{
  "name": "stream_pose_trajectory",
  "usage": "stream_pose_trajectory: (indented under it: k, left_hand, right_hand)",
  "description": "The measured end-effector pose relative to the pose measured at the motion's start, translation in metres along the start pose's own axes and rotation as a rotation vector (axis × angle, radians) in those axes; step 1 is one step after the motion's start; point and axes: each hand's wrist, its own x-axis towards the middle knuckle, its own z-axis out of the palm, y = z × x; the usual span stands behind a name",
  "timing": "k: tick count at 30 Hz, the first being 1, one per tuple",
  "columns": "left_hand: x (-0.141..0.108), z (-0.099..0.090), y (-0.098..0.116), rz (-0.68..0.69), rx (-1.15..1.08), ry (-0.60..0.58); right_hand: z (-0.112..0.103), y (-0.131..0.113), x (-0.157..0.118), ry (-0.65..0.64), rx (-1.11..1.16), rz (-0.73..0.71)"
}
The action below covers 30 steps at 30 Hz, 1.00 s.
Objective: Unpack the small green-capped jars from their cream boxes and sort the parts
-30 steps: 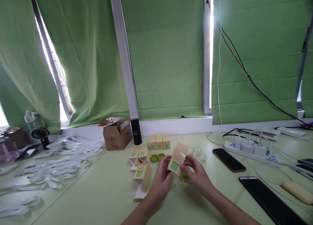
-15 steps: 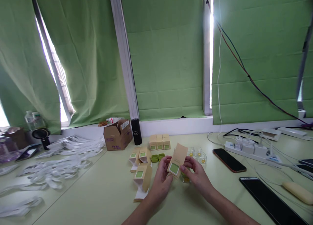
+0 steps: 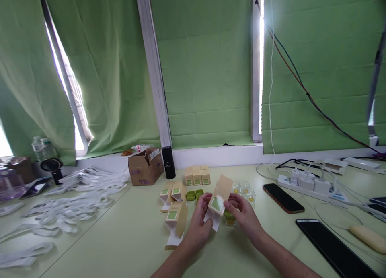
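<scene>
A small tan cardboard box (image 3: 221,187) with a green window is held up between both hands, its white-lined flap hanging open toward me. My left hand (image 3: 199,219) grips its left side, and my right hand (image 3: 243,213) pinches its right edge. Just below the right fingers, a small glass jar with a green lid (image 3: 229,218) stands on the table, partly covered. To the left, several similar open boxes (image 3: 176,217) lie with flaps down. Green lids (image 3: 191,195) sit behind my left hand. Clear containers with yellow centres (image 3: 245,189) stand beyond my right hand.
Three closed tan boxes (image 3: 197,176) stand at the back beside a black cylinder (image 3: 168,162) and a brown carton (image 3: 145,167). White straps (image 3: 72,205) spread over the left. Phones (image 3: 283,198), a tablet-like device (image 3: 334,246) and a power strip (image 3: 310,189) with cables occupy the right.
The held box has tilted slightly, and its white-lined lower flap now hangs open below the window. The jar by my right hand shows more. Other things stay put.
</scene>
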Motion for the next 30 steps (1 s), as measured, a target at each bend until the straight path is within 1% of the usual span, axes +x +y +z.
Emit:
stream_pose_trajectory:
  k: [3,5,9,13,17,20,23,26,30]
  left_hand:
    - [0.001,0.000,-0.005,0.022,0.001,0.014]
    - [0.001,0.001,-0.005,0.040,0.054,0.039]
    - [-0.002,0.002,0.002,0.074,0.324,0.095]
    - [-0.005,0.000,0.005,0.115,0.515,0.093]
    - [-0.007,-0.007,-0.005,0.177,0.650,0.075]
    - [-0.007,-0.013,-0.013,0.224,0.728,0.097]
    - [-0.005,-0.014,-0.016,0.228,0.741,0.128]
    - [-0.003,-0.012,-0.011,0.206,0.701,0.145]
    - [-0.002,-0.007,-0.005,0.164,0.591,0.105]
  right_hand:
    - [-0.002,0.004,0.002,0.013,0.022,0.015]
    - [-0.004,0.006,0.004,0.016,0.036,0.024]
    - [-0.005,0.009,0.005,0.007,0.051,0.027]
    - [-0.003,0.007,0.004,0.010,0.052,0.024]
    - [-0.002,0.002,0.006,0.060,0.069,0.040]
    - [-0.003,0.000,0.008,0.087,0.066,0.061]
    - [-0.003,0.001,0.009,0.078,0.074,0.074]
    - [-0.002,0.005,0.008,0.038,0.080,0.072]
    - [-0.001,0.007,0.008,0.013,0.065,0.028]
